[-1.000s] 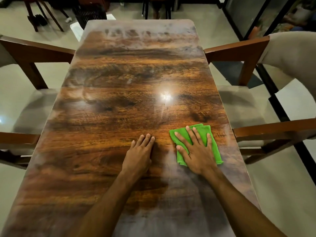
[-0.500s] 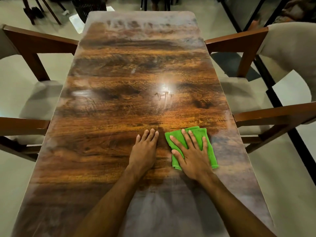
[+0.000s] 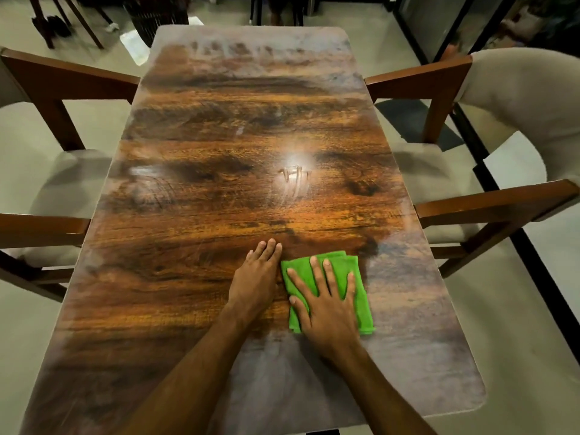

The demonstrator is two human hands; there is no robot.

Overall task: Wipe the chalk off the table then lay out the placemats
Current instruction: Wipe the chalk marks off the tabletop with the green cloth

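Observation:
A long glossy wooden table (image 3: 194,246) fills the view. Pale chalk haze covers its near end, right edge and far end (image 3: 251,42), with scribbled marks under the light glare (image 3: 295,177). My right hand (image 3: 326,302) presses flat with spread fingers on a folded green cloth (image 3: 361,299) near the table's right side. My left hand (image 3: 255,277) rests flat on the bare wood just left of the cloth, fingers together. No placemats are in view.
Wooden chairs with beige cushions stand on both sides: one at the left (image 3: 47,171) and one at the right (image 3: 518,95). Further chair legs (image 3: 81,20) and a dark basket (image 3: 157,14) stand on the floor beyond the far end.
My right hand has slid the green cloth leftward and slightly toward me, closer to my left hand. My left hand has kept its spot on the wood while the view shifted.

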